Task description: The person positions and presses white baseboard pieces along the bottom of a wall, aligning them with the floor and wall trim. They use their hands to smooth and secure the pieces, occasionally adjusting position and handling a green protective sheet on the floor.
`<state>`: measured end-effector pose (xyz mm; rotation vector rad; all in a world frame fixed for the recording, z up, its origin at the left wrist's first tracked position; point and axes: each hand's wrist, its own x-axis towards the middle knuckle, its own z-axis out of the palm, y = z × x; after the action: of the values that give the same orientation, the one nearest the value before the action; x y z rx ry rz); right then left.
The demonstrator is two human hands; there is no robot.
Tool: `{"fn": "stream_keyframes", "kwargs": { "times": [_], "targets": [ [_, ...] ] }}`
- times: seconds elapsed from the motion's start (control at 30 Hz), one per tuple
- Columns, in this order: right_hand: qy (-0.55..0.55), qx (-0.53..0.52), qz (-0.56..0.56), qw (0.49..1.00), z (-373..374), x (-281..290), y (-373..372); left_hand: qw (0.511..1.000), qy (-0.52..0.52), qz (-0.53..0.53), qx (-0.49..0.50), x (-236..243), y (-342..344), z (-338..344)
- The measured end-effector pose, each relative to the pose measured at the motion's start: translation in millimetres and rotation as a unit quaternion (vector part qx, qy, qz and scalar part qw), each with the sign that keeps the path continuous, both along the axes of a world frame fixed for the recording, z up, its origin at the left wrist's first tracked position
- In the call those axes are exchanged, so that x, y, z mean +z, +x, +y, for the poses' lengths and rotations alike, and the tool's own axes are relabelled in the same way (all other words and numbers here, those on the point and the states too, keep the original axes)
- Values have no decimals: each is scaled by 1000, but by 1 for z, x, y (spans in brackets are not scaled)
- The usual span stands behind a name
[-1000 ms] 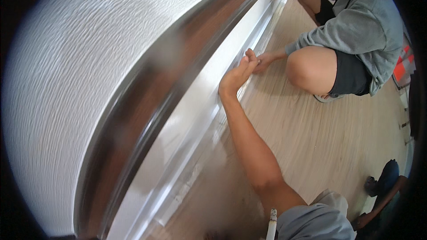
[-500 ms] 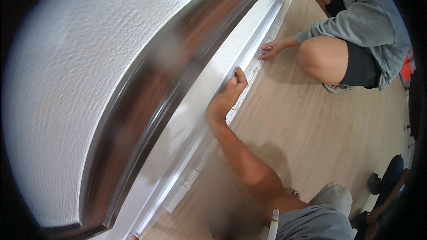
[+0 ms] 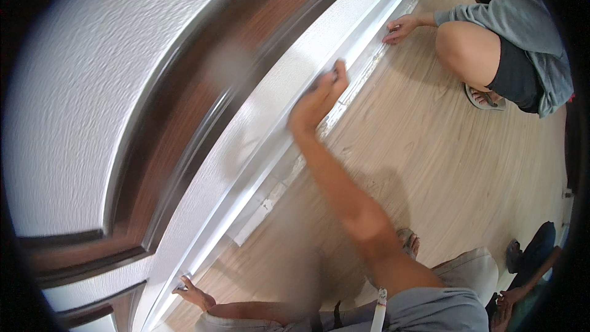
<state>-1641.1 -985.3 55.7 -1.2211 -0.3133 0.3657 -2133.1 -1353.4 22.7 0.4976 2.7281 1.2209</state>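
A long white skirting strip (image 3: 246,175) runs along the foot of the wall, from the lower left to the far top right. My right hand (image 3: 318,99) is closed at the strip's upper edge, thumb and fingers curled around it; the fingertips are slightly blurred. Toward the near end of the strip, my left hand (image 3: 195,295) has its thumb and finger on the white piece, though the exact grip is small and partly hidden. Farther along, a co-worker's hand (image 3: 401,28) is at the strip's lower side, close to the floor.
Brown wood trim (image 3: 203,117) curves along the textured white wall above the strip. Broken, pale residue (image 3: 265,204) lines the wood-look floor (image 3: 393,147) beside it. The co-worker in grey squats at the right. A cigarette (image 3: 379,313) juts up at the lower edge; another person's arm shows lower right.
My view has shifted, bringing my left hand fully into sight at the lower left. My right hand appears slightly higher in the picture, still at the strip. The co-worker's farther hand has left view.
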Motion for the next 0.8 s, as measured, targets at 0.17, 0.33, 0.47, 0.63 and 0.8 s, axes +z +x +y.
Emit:
{"fn": "stream_keyframes", "kwargs": {
  "times": [0.17,0.33,0.47,0.63,0.8],
  "targets": [
    [60,12,9,998,-21,-5,-39,999,35,-10,10,2,3,-1],
    [101,7,5,995,-15,-20,-41,999,43,0,-2,-6,-2,-9],
    [115,7,-6,993,-16,-16,-38,994,91,-24,-48,-14,-11,-13],
    [74,43,30,996,-39,8,-45,987,140,-21,-82,-16,-16,-10],
    [49,73,-107,990,-93,7,-137,987,136,-21,-81,-3,0,-6]
  ]
}}
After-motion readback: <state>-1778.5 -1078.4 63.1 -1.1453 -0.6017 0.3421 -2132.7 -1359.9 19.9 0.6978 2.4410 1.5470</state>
